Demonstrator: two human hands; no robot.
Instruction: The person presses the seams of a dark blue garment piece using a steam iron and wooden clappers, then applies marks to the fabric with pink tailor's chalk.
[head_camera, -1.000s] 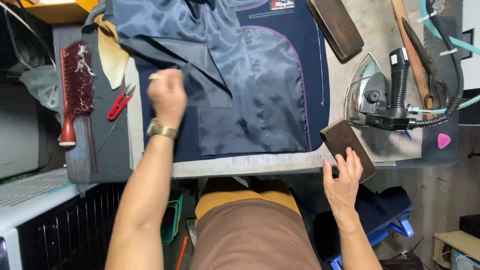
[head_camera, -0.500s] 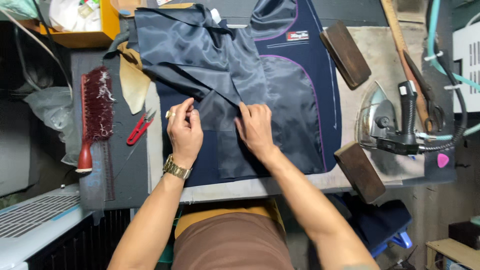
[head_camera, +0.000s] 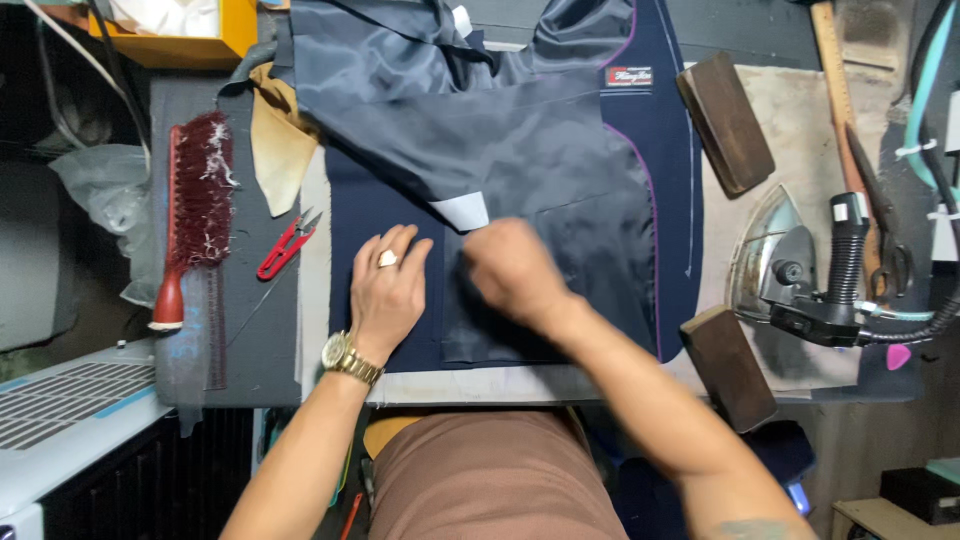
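Head view: navy jacket (head_camera: 520, 190) spread lining-up on the table (head_camera: 800, 130), centre of frame, upper part folded over itself with a small white patch (head_camera: 462, 212) showing at the fold.

Left hand (head_camera: 388, 290): flat, palm down on the navy cloth just left of the lining edge, fingers together and extended. Not gripping, just pressing. Ring and gold watch (head_camera: 345, 357) visible.

Right hand (head_camera: 510, 272): on the shiny lining just beside the left hand, below the white patch. Fingers curled under, looks bunched on the fabric (motion blur, cannot tell whether it actually pinches the cloth or only rests).

Around it:
- red thread snips (head_camera: 286, 246) left of the jacket, near the left hand, apart from it
- red-handled brush (head_camera: 192, 215) further left
- steam iron (head_camera: 790, 270) lying right of the jacket, hose attached
- two dark wooden blocks, one above the iron (head_camera: 725, 122), one below it at the table edge (head_camera: 728, 366)
- long shears (head_camera: 880, 215) at far right
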